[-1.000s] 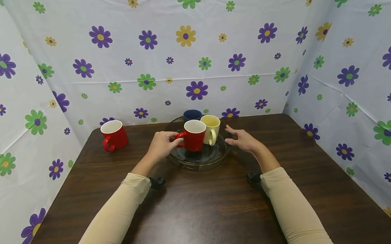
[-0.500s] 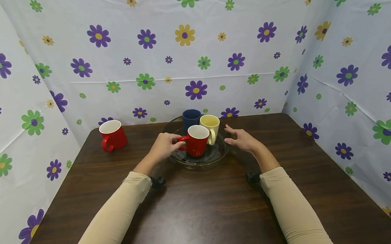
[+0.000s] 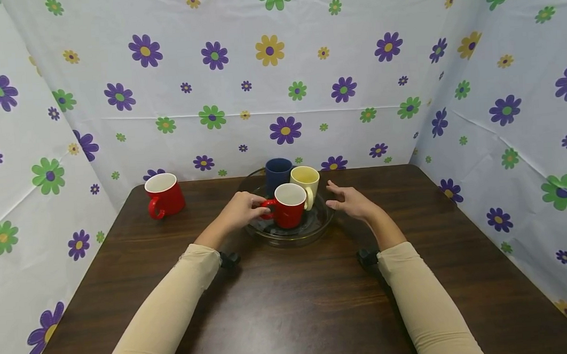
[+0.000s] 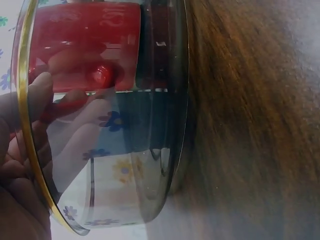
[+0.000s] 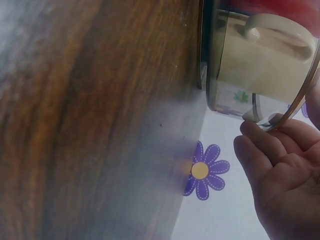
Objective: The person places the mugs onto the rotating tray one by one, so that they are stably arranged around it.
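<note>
My left hand (image 3: 239,210) pinches the handle of a red mug (image 3: 289,213) with a white inside. Upright, the mug sits at the front inside a round clear glass bowl (image 3: 294,243). Behind it in the bowl are a blue mug (image 3: 275,178) and a yellow mug (image 3: 310,179), whose handle faces forward. Through the glass wall, the left wrist view shows the red mug (image 4: 90,40) and my fingers at its handle. At the bowl's right side, my right hand (image 3: 356,202) is held with its fingers relaxed, near the rim and holding nothing.
Another red mug (image 3: 168,198) stands at the back left of the dark wooden table (image 3: 295,299). A flowered cloth (image 3: 242,131) hangs close behind the table's back edge and along both sides.
My left hand has brought the red mug forward and slightly right and lower within the bowl, uncovering more of the blue mug. The right hand has stayed in place.
</note>
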### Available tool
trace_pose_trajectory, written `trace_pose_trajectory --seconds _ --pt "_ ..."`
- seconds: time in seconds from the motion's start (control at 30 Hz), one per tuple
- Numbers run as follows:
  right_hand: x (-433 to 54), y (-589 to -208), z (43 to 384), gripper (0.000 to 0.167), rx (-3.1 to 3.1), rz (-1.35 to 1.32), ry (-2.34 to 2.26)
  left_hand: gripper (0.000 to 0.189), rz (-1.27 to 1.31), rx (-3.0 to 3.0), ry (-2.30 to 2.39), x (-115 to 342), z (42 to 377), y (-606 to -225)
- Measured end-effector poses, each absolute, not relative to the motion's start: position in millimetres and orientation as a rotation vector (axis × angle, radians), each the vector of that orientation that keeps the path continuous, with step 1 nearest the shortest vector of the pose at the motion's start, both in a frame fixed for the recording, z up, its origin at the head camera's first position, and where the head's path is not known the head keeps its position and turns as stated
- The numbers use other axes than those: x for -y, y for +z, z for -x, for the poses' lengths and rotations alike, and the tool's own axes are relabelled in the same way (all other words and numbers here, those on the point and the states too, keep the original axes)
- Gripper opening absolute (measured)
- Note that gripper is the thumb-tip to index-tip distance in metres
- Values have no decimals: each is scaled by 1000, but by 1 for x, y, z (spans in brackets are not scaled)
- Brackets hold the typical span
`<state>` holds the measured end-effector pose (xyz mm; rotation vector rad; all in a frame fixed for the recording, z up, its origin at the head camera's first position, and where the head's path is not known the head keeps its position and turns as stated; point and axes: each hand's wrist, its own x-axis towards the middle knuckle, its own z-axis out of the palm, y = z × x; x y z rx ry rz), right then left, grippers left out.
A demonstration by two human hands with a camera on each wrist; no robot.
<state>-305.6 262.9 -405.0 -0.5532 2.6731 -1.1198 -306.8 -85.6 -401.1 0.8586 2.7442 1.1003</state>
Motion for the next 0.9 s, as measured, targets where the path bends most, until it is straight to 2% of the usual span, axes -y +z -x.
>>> trace_pose_trajectory --seconds 0.9 --pt "-264 -407 308 65 -2661 522 -1142 16 -884 -2770 967 78 313 -401"
